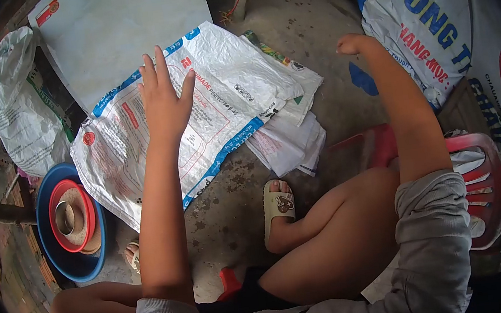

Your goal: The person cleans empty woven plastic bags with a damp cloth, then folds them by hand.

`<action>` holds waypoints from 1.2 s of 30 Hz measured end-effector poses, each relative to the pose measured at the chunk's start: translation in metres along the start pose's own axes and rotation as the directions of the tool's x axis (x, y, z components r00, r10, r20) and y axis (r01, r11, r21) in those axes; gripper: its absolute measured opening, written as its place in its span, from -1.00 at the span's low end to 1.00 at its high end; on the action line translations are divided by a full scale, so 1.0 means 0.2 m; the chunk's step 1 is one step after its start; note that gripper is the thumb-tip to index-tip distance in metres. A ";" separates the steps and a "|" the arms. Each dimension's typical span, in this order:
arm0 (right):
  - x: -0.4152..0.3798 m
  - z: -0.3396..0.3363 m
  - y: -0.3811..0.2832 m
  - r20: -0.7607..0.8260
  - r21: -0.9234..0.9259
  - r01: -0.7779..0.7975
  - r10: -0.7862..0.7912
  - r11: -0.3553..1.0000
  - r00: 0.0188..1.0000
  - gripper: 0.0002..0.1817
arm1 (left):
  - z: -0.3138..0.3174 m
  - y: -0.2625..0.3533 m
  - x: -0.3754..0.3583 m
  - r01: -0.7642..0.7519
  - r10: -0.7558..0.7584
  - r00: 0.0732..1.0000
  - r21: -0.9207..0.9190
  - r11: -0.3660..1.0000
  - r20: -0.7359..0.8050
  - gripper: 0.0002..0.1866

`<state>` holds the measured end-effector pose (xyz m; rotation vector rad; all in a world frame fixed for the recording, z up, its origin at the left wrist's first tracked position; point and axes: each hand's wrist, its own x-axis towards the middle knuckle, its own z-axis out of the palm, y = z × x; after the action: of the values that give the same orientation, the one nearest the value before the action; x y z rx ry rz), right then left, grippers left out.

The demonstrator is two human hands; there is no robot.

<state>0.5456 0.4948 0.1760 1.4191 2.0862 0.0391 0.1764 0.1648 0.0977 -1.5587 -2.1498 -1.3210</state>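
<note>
Left hand was spread-fingered and empty over the sack laid out on the floor, right hand half-curled near the bulky bag, grip unclear; step looked like flattening the sack, next move probably called for both hands on it.

Open floor beside flat sack, bulging sack blocking right

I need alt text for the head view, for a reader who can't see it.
A person's bare left hand, fingers spread, is over a printed white sack lying flat, while the right hand is near a large sack with blue and red lettering. On the left, a red bowl sits inside a blue basin.
</note>
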 end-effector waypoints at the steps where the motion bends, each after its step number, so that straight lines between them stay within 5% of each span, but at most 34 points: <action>1: -0.01 0.03 0.03 0.000 0.003 -0.001 0.001 1.000 1.000 -0.50 | 0.04 0.08 -0.02 -0.069 0.070 0.997 -0.024 0.997 0.033 -0.17; 6: 0.02 0.27 0.17 -0.047 0.176 -0.097 0.107 0.980 0.993 -0.31 | 0.29 0.25 -0.12 -0.267 0.280 0.900 -0.085 0.960 0.334 -0.22; 10: 0.15 0.44 0.28 -0.022 0.247 -0.226 0.239 0.942 0.971 -0.25 | 0.59 0.28 -0.13 -0.289 0.337 0.807 -0.173 0.942 0.485 -0.21; 15: 0.33 0.69 0.42 -0.224 0.483 -0.233 0.377 0.844 0.899 -0.22 | 1.05 0.28 -0.08 -0.284 0.379 0.702 -0.250 0.926 0.603 -0.23; 18: 0.44 0.87 0.54 -0.159 0.571 -0.374 0.545 0.731 0.823 -0.19 | 1.43 0.21 -0.06 -0.222 0.322 0.658 -0.233 0.947 0.680 -0.23; 24: 0.82 1.58 0.96 -0.044 0.635 -0.508 0.684 0.582 0.728 -0.18 | 2.07 0.07 -0.29 -0.187 0.059 0.707 0.105 0.977 0.705 -0.30; 25: 0.86 1.58 0.98 -0.037 0.636 -0.518 0.693 0.572 0.720 -0.18 | 2.16 0.00 -0.38 -0.267 0.143 0.790 0.124 0.956 0.596 -0.33; 28: 1.00 1.61 0.87 0.072 0.682 -0.565 0.726 0.465 0.684 -0.17 | 2.12 -0.03 -0.38 -0.248 0.111 0.800 0.157 0.956 0.589 -0.34; 33: 1.19 1.84 0.97 -0.069 0.623 -0.461 0.631 0.632 0.773 -0.19 | 2.13 0.09 -0.29 -0.199 0.057 0.779 0.159 0.967 0.624 -0.35; 36: 1.27 1.88 0.96 -0.017 0.542 -0.501 0.605 0.675 0.796 -0.21 | 2.14 0.11 -0.28 -0.212 0.049 0.765 0.179 0.961 0.642 -0.36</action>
<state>0.8305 0.6793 -0.1808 2.4497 1.7858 -0.1540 0.3641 0.4413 -0.1768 -2.2188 -2.3592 -0.4721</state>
